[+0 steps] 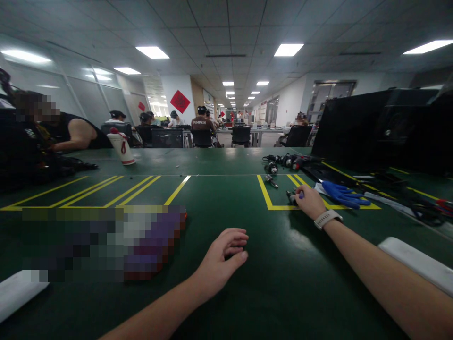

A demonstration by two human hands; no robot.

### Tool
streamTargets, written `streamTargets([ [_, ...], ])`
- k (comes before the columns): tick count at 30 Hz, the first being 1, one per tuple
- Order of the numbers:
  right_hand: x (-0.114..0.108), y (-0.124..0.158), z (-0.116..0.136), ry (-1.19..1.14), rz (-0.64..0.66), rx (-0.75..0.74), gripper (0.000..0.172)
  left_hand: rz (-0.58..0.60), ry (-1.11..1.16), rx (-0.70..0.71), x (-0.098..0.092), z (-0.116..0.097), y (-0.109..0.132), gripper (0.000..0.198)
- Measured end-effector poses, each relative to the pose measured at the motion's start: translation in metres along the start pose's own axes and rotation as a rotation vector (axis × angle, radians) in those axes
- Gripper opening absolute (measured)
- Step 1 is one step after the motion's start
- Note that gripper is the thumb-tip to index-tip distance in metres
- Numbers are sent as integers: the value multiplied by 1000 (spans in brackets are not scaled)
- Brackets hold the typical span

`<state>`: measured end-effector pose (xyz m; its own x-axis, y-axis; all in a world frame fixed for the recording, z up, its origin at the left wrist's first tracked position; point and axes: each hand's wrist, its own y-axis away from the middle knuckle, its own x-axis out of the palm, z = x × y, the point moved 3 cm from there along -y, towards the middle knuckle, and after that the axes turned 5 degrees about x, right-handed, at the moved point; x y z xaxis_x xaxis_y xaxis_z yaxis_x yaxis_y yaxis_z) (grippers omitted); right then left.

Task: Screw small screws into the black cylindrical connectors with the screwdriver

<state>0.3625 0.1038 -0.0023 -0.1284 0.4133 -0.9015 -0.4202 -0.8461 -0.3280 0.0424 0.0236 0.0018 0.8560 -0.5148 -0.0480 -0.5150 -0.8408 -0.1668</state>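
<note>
My right hand (308, 200), with a pale watch on its wrist, reaches to the yellow-taped area on the right. Its fingers are closed round a small dark metal connector (291, 196) lying at the tape; part of it is hidden by the fingers. Just behind lies another metal connector (272, 181), apart from the hand. My left hand (226, 255) rests over the middle of the green table (262, 293), fingers apart and slightly curled, with nothing in them. Blue gloves (341, 193) lie to the right of my right hand.
More connectors and cables (288, 161) lie farther back. A black monitor (350, 132) stands at the right. A paper cup (122, 147) is at the back left, near a seated person. A blurred purple object (155, 241) lies left; white pads (417, 262) are at both sides.
</note>
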Motion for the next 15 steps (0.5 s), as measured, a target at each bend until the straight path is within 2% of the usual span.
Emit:
streamTargets([
  [6,-4,0,-7,-27,23,98,26,26,-29,25,-1,2,0,26],
  [15,-6,-3,-10,-49,51,105,26,39,-42,49,-1,2,1,25],
])
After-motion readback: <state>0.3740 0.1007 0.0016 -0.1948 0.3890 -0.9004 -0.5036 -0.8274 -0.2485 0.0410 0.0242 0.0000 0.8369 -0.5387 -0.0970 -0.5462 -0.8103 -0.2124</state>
